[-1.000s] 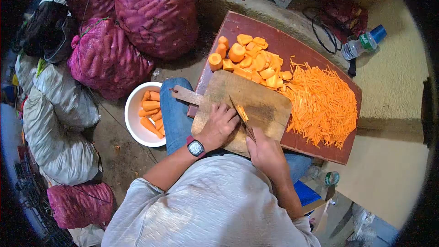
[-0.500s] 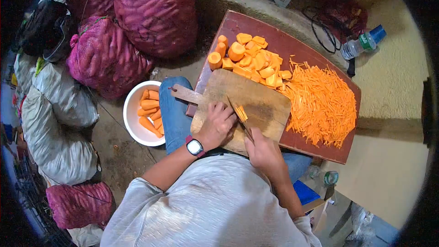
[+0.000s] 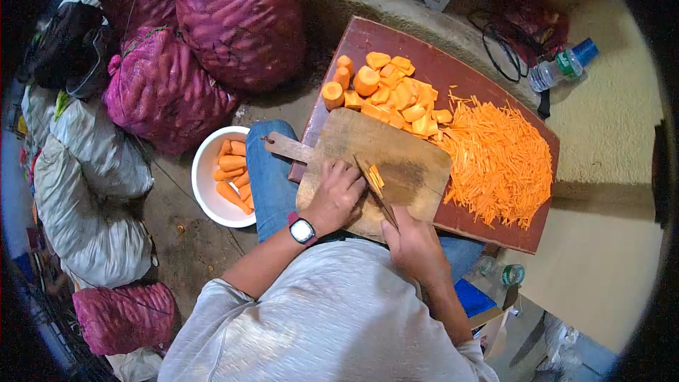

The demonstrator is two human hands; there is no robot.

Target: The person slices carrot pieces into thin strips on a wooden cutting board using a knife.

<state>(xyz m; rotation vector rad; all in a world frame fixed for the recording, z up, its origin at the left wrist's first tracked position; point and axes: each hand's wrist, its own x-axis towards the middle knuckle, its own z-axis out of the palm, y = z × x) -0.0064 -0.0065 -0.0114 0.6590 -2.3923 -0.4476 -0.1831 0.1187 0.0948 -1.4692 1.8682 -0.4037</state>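
Note:
My right hand [image 3: 417, 242] grips the handle of a kitchen knife [image 3: 382, 205], whose blade slants across the wooden cutting board [image 3: 417, 170]. On the board beside the blade, to its right, lie a few thin carrot sticks [image 3: 376, 176]. Close on the blade's left is my left hand [image 3: 332, 194], its fingers curled down against the board and a watch [image 3: 302, 230] on the wrist. What is under those fingertips is hidden. Right of the board is a big heap of carrot shreds [image 3: 495, 163]. Peeled carrot chunks [image 3: 403, 93] are piled beyond its far edge.
The board rests partly on a red-brown tabletop [image 3: 438, 49]. A white basin [image 3: 205, 191] of peeled carrots stands left of my knee. Mesh sacks [image 3: 240, 21] and white sacks [image 3: 92, 219] line the left side. A plastic bottle [image 3: 548, 74] lies at the far right.
My right hand and the knife's handle end have shifted slightly right and towards me. My left hand stays in nearly the same place.

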